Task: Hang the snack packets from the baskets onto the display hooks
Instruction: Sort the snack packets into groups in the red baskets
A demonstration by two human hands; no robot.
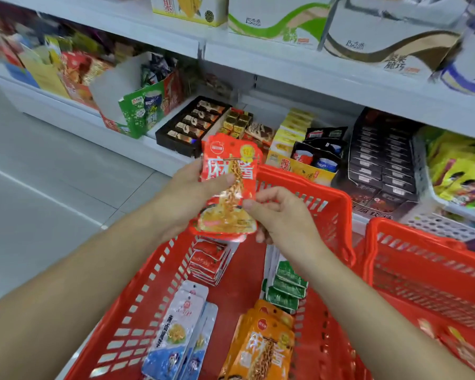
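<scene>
while the left hand (185, 194) is gripping the glossy red snack packet (231, 157), the right hand (284, 218) is pinching its opposite edge, likely squaring it for hanging, above the red slotted plastic basket (146, 294) beneath both.

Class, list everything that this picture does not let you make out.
- Display hooks: none shows in the head view.
- Red packet, held by left hand and right hand: the front one hides how many lie behind.
- Right basket: cut off by the frame's edge, contents blurred.
- Orange packet: bottom cut off by the lower edge.
</scene>
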